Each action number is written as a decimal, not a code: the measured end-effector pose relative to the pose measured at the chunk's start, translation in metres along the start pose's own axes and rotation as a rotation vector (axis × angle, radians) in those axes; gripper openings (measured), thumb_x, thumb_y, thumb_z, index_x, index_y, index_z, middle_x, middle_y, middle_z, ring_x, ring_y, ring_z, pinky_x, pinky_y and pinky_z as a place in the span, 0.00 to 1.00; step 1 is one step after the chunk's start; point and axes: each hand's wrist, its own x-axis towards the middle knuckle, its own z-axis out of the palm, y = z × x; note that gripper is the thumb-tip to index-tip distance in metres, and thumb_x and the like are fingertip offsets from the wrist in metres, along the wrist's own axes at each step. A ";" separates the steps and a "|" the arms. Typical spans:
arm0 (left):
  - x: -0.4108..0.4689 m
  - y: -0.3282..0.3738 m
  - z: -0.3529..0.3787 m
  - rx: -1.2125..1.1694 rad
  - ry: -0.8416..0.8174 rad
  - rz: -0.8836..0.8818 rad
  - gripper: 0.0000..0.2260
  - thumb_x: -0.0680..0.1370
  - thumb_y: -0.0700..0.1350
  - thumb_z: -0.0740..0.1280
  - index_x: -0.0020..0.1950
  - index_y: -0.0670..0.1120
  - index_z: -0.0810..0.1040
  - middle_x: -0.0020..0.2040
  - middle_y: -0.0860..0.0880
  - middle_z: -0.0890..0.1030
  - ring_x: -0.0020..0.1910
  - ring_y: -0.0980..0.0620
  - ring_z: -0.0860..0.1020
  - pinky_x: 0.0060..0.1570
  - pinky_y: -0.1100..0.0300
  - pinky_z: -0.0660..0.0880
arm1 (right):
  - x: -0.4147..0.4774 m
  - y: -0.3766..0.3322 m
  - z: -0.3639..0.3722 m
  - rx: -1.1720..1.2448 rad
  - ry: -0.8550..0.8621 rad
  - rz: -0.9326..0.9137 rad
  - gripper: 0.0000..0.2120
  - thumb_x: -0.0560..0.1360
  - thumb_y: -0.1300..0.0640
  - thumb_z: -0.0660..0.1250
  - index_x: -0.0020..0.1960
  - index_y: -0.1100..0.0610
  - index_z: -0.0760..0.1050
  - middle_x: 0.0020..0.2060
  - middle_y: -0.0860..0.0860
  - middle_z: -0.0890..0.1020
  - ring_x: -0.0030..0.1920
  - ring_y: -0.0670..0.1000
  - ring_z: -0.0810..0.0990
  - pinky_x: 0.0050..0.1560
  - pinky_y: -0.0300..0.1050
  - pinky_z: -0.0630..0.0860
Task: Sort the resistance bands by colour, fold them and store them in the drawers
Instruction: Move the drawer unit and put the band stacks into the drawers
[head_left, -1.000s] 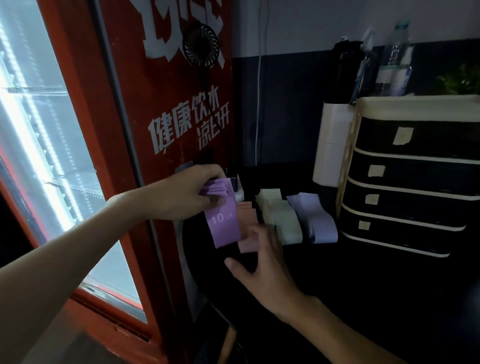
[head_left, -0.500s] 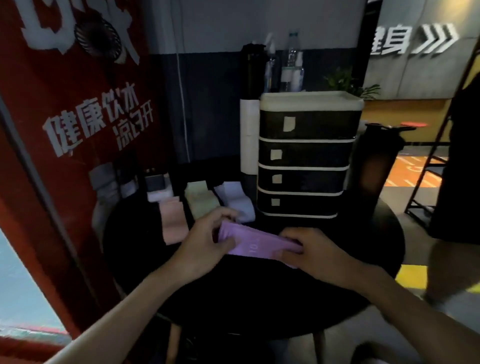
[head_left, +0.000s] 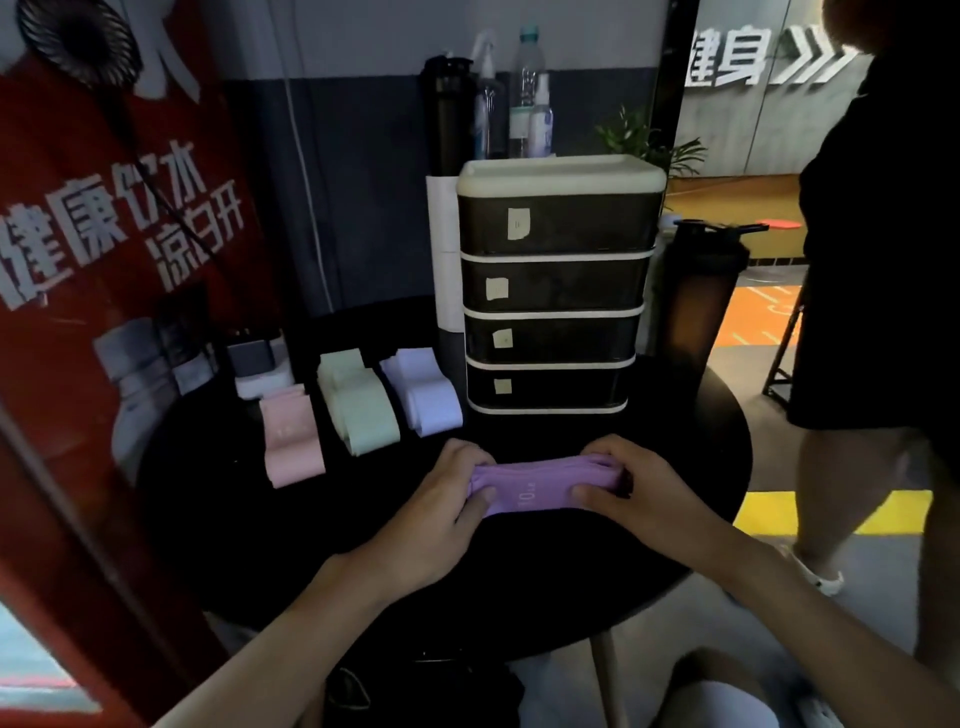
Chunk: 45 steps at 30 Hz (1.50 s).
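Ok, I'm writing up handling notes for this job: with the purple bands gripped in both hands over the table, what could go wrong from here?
Left hand and right hand both grip the purple bands while every drawer of the drawer unit is shut; freeing a hand to open one may let the bundle unfold. In this dim light, the pale lilac stack could be confused with them.
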 end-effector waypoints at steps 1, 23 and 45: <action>0.000 0.001 -0.001 -0.015 0.005 -0.010 0.04 0.83 0.42 0.60 0.57 0.50 0.68 0.52 0.56 0.70 0.50 0.58 0.72 0.51 0.69 0.69 | 0.000 0.001 0.001 0.001 0.005 0.000 0.09 0.73 0.56 0.73 0.51 0.51 0.76 0.43 0.46 0.81 0.44 0.44 0.79 0.44 0.39 0.76; -0.007 -0.002 -0.005 0.017 -0.021 -0.141 0.07 0.84 0.49 0.58 0.60 0.58 0.63 0.53 0.56 0.72 0.53 0.56 0.71 0.52 0.62 0.69 | -0.002 0.006 0.002 -0.021 0.012 -0.032 0.09 0.75 0.58 0.70 0.55 0.51 0.76 0.46 0.43 0.80 0.49 0.44 0.79 0.47 0.33 0.74; -0.009 0.010 -0.067 -0.550 0.236 -0.692 0.16 0.74 0.36 0.75 0.52 0.42 0.68 0.36 0.44 0.80 0.26 0.55 0.76 0.31 0.58 0.79 | 0.023 -0.042 0.033 0.184 0.045 0.255 0.05 0.75 0.59 0.67 0.49 0.52 0.73 0.38 0.54 0.81 0.35 0.46 0.77 0.36 0.38 0.71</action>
